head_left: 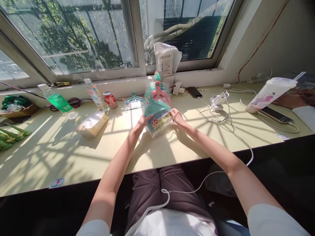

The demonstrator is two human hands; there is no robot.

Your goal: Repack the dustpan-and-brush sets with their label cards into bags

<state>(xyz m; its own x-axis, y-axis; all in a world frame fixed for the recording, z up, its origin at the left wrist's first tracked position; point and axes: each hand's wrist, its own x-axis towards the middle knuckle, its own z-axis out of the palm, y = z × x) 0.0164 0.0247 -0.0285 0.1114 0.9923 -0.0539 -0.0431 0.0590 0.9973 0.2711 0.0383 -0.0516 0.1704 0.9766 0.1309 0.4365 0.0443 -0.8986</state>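
Both my hands grip a teal mini dustpan set [155, 107] in clear plastic wrap, tilted up above the table. A brush with dark bristles shows inside it, and a yellow printed label crosses its lower part. My left hand [142, 122] pinches the left edge; my right hand [176, 115] pinches the right edge by the label. Right behind stand a pink dustpan [160, 93] and more wrapped teal ones, partly hidden by the held set. Another clear-wrapped teal set [134, 101] lies flat to the left.
Left are a tissue pack [93, 124], a green bottle [59, 102], a clear bottle [95, 95] and a red can [110, 99]. A white bag [167, 57] leans by the window. Right are phones [194, 92], cables, a charger [218, 101], a tall cup [272, 93] and another person's arm [290, 98].
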